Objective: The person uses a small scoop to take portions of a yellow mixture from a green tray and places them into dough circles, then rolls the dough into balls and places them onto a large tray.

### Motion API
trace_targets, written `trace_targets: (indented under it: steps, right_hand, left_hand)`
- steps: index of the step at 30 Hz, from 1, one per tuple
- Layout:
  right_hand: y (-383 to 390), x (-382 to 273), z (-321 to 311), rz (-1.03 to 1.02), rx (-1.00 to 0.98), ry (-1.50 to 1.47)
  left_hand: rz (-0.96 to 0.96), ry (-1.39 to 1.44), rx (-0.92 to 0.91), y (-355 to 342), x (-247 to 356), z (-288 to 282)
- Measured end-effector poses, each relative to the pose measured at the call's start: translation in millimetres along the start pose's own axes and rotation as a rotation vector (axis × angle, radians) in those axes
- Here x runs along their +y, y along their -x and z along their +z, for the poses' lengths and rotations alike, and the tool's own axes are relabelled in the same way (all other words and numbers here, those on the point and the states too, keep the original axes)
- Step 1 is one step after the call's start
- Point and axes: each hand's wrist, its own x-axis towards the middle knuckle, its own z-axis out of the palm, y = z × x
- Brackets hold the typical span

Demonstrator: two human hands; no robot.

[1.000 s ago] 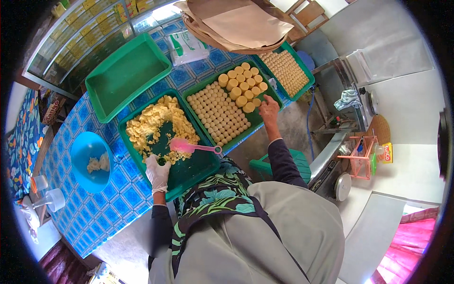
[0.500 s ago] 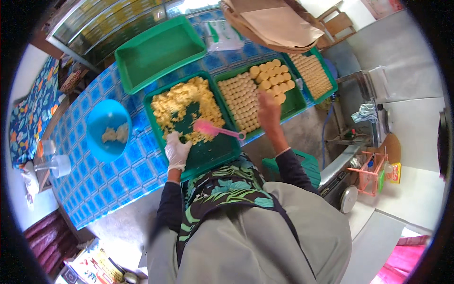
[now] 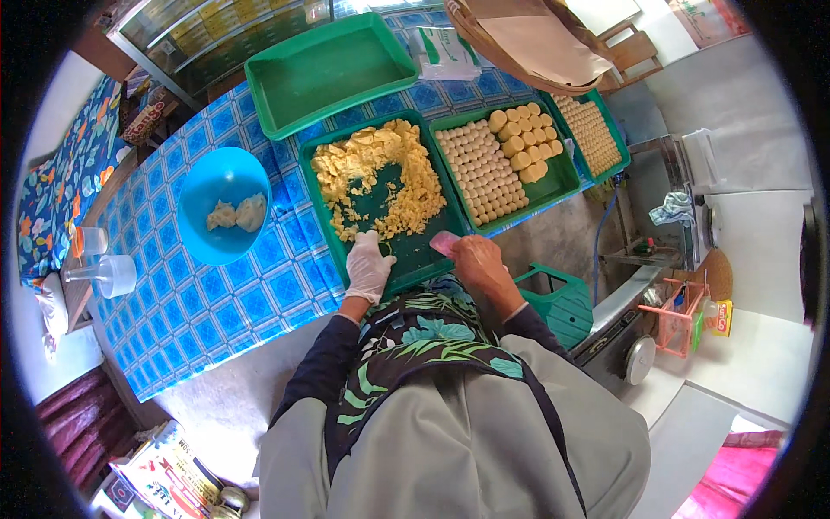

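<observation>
My left hand [image 3: 368, 266], in a white glove, rests on the near edge of a green tray [image 3: 424, 253] holding crumbled yellow dough [image 3: 380, 173]. My right hand [image 3: 477, 261] is bare and closed on a pink scraper [image 3: 443, 243] at the same tray's near right corner. To the right, a second green tray [image 3: 553, 186] holds rows of small dough balls [image 3: 484, 177] and several flat round pieces [image 3: 526, 138].
An empty green tray [image 3: 328, 69] lies farther back, and another tray of small balls [image 3: 592, 130] at far right. A blue bowl [image 3: 220, 203] with dough lumps sits left on the blue checked tablecloth [image 3: 207, 303]. Clear cups [image 3: 99, 268] stand far left; a green stool [image 3: 558, 298] is right.
My right hand left the tray of dough balls and came back to take the pink scraper at the near tray edge. My gloved left hand slid toward the tray's near rim.
</observation>
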Motion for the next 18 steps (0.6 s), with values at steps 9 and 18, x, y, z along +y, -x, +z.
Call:
trace_targets:
  steps: [9,18]
  right_hand:
    - [-67.1,-41.2,20.6,-0.013,0.350,-0.101]
    - [-90.0,-30.0,51.6,-0.008,0.447,0.026]
  left_hand:
    - [0.052,-0.004,0.038,-102.7,22.7,16.0]
    - [0.258,-0.086,0.049,-125.5,10.0,20.0]
